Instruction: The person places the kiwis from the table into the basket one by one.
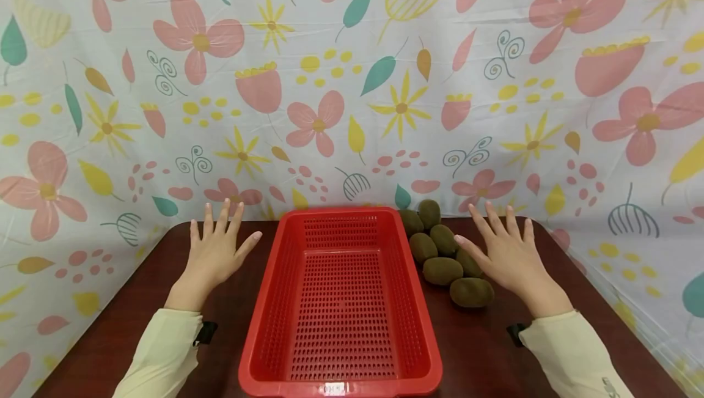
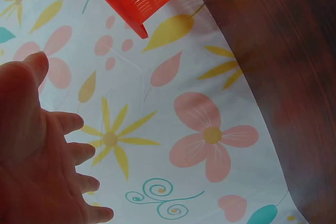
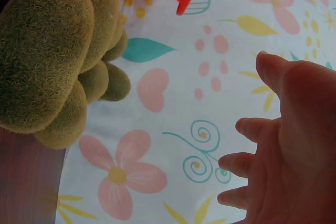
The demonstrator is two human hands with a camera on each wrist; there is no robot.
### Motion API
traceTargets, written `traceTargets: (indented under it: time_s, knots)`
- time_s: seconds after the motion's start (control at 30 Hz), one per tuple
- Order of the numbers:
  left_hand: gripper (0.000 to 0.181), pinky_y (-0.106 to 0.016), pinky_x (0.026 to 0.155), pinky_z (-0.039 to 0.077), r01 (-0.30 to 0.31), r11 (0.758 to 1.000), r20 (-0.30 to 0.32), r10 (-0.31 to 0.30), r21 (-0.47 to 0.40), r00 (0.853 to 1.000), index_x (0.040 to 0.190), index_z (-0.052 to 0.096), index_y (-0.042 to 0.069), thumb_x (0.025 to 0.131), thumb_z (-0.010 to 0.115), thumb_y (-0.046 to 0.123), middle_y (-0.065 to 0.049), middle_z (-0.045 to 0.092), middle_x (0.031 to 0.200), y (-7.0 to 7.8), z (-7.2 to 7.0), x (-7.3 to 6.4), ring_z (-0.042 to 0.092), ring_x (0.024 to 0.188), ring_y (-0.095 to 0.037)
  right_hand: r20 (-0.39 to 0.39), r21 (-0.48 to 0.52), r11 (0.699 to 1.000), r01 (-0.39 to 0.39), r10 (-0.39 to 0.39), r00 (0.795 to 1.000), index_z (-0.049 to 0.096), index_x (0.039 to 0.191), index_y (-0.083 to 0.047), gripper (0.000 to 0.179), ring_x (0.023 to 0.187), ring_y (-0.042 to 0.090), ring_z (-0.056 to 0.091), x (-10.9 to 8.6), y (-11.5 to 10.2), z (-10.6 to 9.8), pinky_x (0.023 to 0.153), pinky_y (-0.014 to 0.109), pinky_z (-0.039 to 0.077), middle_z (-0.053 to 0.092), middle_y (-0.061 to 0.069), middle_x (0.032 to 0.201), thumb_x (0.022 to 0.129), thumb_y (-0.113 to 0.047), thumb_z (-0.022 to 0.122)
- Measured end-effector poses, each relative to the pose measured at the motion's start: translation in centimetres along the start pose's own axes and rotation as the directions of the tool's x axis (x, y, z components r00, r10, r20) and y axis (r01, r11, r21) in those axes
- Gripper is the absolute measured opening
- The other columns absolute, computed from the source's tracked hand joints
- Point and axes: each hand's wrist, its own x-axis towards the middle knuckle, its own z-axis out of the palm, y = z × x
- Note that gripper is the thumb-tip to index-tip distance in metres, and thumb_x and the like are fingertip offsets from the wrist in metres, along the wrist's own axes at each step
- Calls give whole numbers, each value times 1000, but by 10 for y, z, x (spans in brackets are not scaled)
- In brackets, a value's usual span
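Note:
A red perforated plastic basket (image 1: 250,331) stands on the table between my two hands, with nothing inside it. To its left, my left hand (image 1: 216,255) is held with fingers spread and straight, holding nothing. Several brown fuzzy kiwis (image 1: 442,271) lie in a cluster along the basket's right side. My right hand (image 1: 514,260) is beside them, fingers spread, its thumb overlapping the cluster in the head view. In the right wrist view the kiwis (image 3: 44,51) appear large at the left, apart from the spread fingers (image 3: 236,166).
The dark reddish wood table (image 1: 220,349) carries the basket and kiwis. Behind it and along both sides hangs a white cloth (image 1: 352,68) printed with pink, yellow and teal flowers and leaves. A small white label (image 1: 334,388) is on the basket's near rim.

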Motion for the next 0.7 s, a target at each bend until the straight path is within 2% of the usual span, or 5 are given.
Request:
traceTargets:
  time_s: [0.23,0.4,0.7]
  knots:
    - [81,-70,105,-10,-6,1000,3,6,-4,1000,155,10,8,98,38,58,-22,1,159,2,-1,-1,-13,140,-50,6,4,1000,6,-6,1000,10,156,-14,82,139,53,-9,0,-3,-1,104,69,-15,7,27,157,96,-64,35]
    - [83,-70,107,-7,-8,1000,5,8,11,1000,155,11,8,97,35,62,-22,3,159,4,-3,-2,-11,141,-49,7,5,1000,6,-6,1000,11,156,-14,82,139,53,-7,-1,-6,-3,104,69,-14,8,28,156,95,-65,34]
    - [82,-68,109,-5,-31,1000,-13,31,4,999,155,13,7,97,37,60,-22,5,159,9,-8,-3,-10,142,-47,-1,2,1000,9,-9,1000,10,156,-16,82,139,53,-5,0,-9,-7,105,69,-12,8,26,157,95,-65,34]
